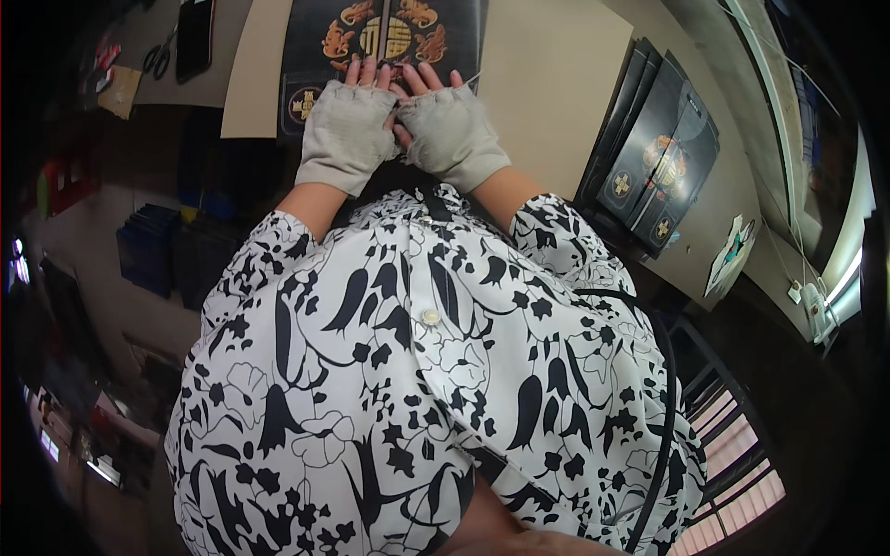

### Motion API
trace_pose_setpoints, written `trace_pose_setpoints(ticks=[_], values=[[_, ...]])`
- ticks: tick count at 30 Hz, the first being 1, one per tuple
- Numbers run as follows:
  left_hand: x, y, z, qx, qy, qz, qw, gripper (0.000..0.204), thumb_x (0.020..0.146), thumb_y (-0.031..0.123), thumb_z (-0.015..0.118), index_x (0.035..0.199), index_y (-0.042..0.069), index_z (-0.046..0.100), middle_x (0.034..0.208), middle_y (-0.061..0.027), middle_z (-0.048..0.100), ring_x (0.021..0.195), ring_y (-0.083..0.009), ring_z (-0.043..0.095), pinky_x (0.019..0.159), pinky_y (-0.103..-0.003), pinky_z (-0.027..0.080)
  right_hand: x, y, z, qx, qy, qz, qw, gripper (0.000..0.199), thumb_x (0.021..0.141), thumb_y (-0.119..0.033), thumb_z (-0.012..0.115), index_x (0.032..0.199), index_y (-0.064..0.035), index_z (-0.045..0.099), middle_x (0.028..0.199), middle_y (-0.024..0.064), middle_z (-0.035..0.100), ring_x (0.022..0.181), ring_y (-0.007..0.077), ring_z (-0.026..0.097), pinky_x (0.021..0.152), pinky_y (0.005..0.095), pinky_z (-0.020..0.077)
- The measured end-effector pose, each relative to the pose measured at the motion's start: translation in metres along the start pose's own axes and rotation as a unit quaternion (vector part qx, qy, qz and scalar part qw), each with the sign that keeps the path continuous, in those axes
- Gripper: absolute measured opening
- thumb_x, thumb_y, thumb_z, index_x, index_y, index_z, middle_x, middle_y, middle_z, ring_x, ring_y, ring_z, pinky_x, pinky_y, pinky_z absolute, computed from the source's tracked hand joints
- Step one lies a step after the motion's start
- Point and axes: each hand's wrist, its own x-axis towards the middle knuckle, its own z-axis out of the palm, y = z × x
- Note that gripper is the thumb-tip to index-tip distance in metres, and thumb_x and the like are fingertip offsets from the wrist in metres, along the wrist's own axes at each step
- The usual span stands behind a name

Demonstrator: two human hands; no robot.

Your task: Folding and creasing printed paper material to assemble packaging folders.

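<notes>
A black printed sheet or flat bag (311, 46) with orange and gold ornaments lies in front of me, a seam running down its middle. Across its near edge rest both my hands, in pale grey fingerless gloves. My left hand (350, 125) lies flat with its fingers stretched away from me. Beside it, my right hand (449, 120) also has its fingers extended and slightly spread. The thumbs and inner fingers come close together near the seam, where a small dark reddish part shows. Whether anything is pinched there is hidden.
Beige board (547, 83) lies under the printed piece. To the right is a stack of similar black printed pieces (656, 167). At the far left are a phone (195, 37), scissors (160, 57) and a tan packet (120, 91). Dark blue stacked items (148, 246) stand lower left.
</notes>
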Motion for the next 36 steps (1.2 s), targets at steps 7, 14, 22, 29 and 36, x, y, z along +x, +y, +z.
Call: trace_pose_setpoints(ticks=[7, 14, 22, 29, 36], values=[[-0.009, 0.005, -0.015, -0.008, -0.028, -0.015, 0.999, 0.065, 0.089, 0.030, 0.070, 0.145, 0.000, 0.057, 0.155, -0.0246, 0.050, 0.146, -0.0383, 0.045, 0.114, -0.050, 0.040, -0.005, 0.007, 0.004, 0.074, 0.009, -0.034, 0.997, 0.065, 0.095, -0.042, 0.058, 0.152, -0.0110, 0.051, 0.161, 0.0162, 0.045, 0.152, 0.0334, 0.038, 0.123, 0.0570, 0.0269], [-0.013, 0.020, -0.039, -0.020, -0.088, -0.035, 0.995, 0.069, 0.089, 0.031, 0.067, 0.149, -0.002, 0.053, 0.158, -0.0267, 0.045, 0.151, -0.0395, 0.039, 0.117, -0.055, 0.035, 0.054, 0.070, -0.050, 0.012, -0.018, 0.017, 1.000, 0.058, 0.101, -0.039, 0.055, 0.152, -0.0112, 0.053, 0.162, 0.0163, 0.045, 0.153, 0.0317, 0.038, 0.124, 0.0561, 0.0256], [-0.041, 0.059, -0.064, -0.061, -0.170, -0.065, 0.981, 0.072, 0.089, 0.031, 0.067, 0.150, -0.002, 0.050, 0.161, -0.0292, 0.040, 0.151, -0.0433, 0.037, 0.116, -0.059, 0.033, 0.126, 0.144, -0.105, -0.007, 0.032, 0.054, 0.998, 0.058, 0.101, -0.038, 0.056, 0.147, -0.0025, 0.054, 0.156, 0.0252, 0.048, 0.147, 0.0386, 0.044, 0.123, 0.0535, 0.0325], [-0.041, 0.072, -0.081, -0.063, -0.202, -0.063, 0.975, 0.074, 0.089, 0.032, 0.068, 0.152, -0.002, 0.049, 0.161, -0.0296, 0.040, 0.151, -0.0442, 0.037, 0.116, -0.059, 0.034, 0.155, 0.189, -0.102, -0.026, 0.072, 0.094, 0.993, 0.059, 0.100, -0.037, 0.057, 0.146, 0.0001, 0.055, 0.153, 0.0257, 0.051, 0.147, 0.0365, 0.045, 0.123, 0.0506, 0.0321], [-0.038, 0.051, -0.063, -0.023, -0.140, -0.052, 0.989, 0.074, 0.092, 0.028, 0.065, 0.157, 0.000, 0.043, 0.164, -0.0253, 0.037, 0.153, -0.0406, 0.036, 0.117, -0.056, 0.036, 0.119, 0.139, -0.092, 0.012, 0.076, 0.035, 0.996, 0.062, 0.096, -0.039, 0.061, 0.145, 0.0002, 0.056, 0.153, 0.0289, 0.050, 0.147, 0.0394, 0.044, 0.123, 0.0573, 0.0300]])
